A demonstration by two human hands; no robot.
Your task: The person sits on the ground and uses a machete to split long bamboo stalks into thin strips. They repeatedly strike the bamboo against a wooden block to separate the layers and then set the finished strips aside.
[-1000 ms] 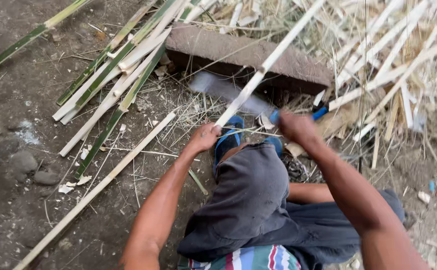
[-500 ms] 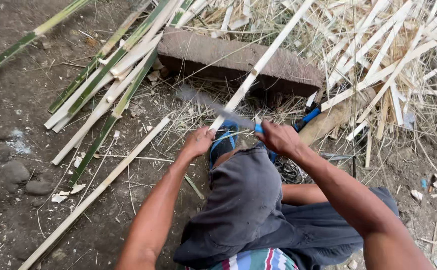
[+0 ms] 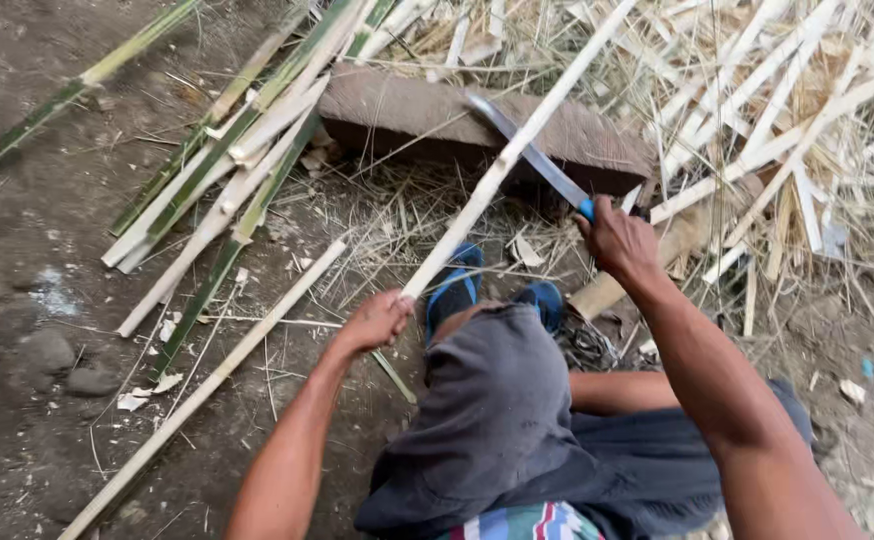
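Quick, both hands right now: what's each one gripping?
Left hand: closed on the bamboo strip.
Right hand: closed on the blue-handled knife.

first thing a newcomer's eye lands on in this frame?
Probably the long steel blade with a blue handle, gripped in the right hand at centre and laid across a long pale split bamboo strip. The left hand grips that strip's near end, above the blue sandals. A heap of pale bamboo offcuts fills the upper right.

Soft, even daylight, no hard shadows. Pale straw pile upper right slightly washed out. Knife blade shows mild motion blur. Ground upper left darker, focus fair throughout.
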